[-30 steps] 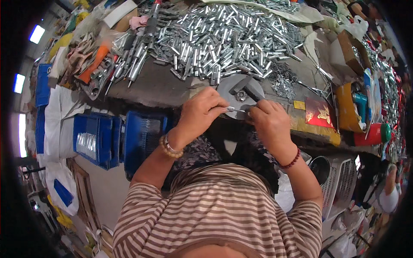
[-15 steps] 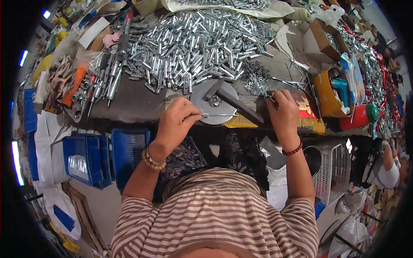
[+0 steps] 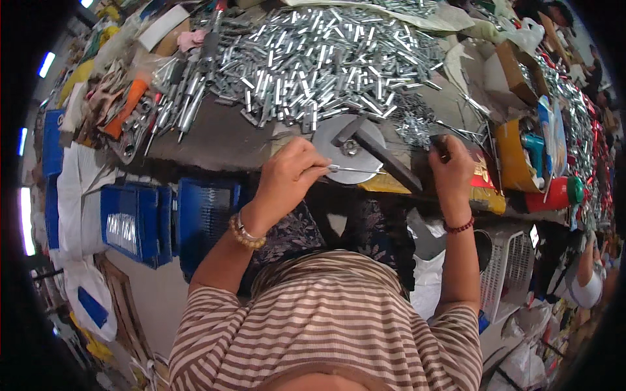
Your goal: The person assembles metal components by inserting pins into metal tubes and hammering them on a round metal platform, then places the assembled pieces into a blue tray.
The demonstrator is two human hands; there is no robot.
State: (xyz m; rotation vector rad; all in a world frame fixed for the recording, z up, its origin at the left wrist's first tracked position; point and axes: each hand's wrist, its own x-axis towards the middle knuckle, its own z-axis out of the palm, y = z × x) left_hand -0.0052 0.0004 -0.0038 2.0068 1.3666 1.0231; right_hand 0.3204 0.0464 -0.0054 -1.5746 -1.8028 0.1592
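Left hand and right hand are apart, both near the front edge of the tabletop. The left hand's thumb and finger pinch one end of a thin metal rod. The rod points from them toward the right hand, but its tip stops well short of it. It looks straight, shiny and silver, fatter by the left fingers and skinny after that. It shows over the near side of a round gray plate; I cannot tell if they touch. A hammer rests on the plate, its handle slanting toward the tabletop's front edge. The right hand's fingers are curled near some small metal bits and a red card; I cannot tell if they hold anything. Toward the tabletop's back edge is a big heap of silver tubes.
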